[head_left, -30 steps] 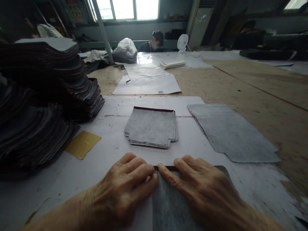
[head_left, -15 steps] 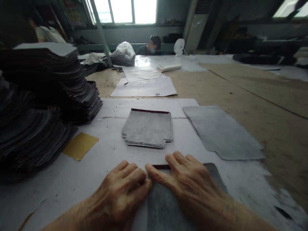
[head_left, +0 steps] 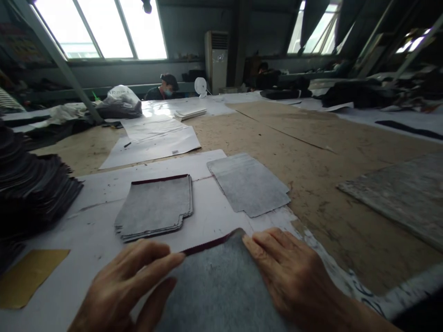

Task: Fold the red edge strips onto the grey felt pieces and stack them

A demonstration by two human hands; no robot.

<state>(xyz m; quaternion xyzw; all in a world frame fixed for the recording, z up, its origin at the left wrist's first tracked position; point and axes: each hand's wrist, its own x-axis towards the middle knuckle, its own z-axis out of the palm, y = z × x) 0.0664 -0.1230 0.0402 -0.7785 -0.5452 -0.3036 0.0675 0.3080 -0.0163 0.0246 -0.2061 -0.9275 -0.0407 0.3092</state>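
A grey sheet (head_left: 218, 286) with a dark red strip along its far edge lies in front of me. My left hand (head_left: 134, 281) has its fingers apart, the index fingertip at the left end of that strip. At the sheet's far right corner my right hand (head_left: 290, 272) has its fingers together, pinching the slightly raised edge. Beyond the hands sit a small stack of grey pieces (head_left: 155, 205) with a dark red far edge and, to its right, another grey piece (head_left: 247, 184).
A tall pile of dark sheets (head_left: 34, 184) stands at the left, a yellow square (head_left: 31, 276) near it. A larger grey slab (head_left: 404, 193) lies at the right. Farther back are white papers (head_left: 152, 143), a plastic bag (head_left: 121, 103), a small fan (head_left: 200, 86) and a seated person (head_left: 168, 87).
The view has swung right. My right hand has moved to the sheet's far right corner, and its fingers have closed there. My left hand has opened, and more of the red strip shows.
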